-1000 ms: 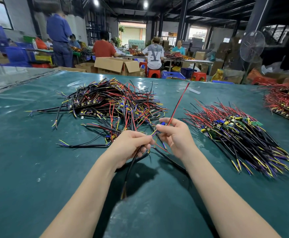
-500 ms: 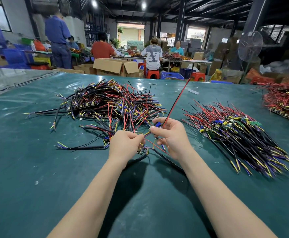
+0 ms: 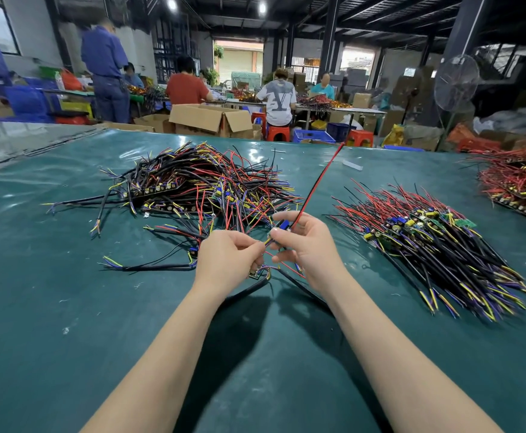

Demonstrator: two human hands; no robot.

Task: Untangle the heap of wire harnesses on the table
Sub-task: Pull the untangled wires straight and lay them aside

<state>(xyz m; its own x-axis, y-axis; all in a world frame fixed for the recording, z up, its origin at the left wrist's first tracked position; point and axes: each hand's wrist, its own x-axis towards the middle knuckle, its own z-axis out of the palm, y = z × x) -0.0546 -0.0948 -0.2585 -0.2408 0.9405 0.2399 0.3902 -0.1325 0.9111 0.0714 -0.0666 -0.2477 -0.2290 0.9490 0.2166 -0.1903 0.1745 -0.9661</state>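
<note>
Mid-frame, the left hand curls its grip tight round thin coloured leads of one harness, whose small board hangs just under the fist. The right hand pinches the harness's blue part, its grip narrow, and a red wire rises from there toward the upper right. The tangled heap lies on the green counter above and left of the hands. A neater pile lies at the right.
</note>
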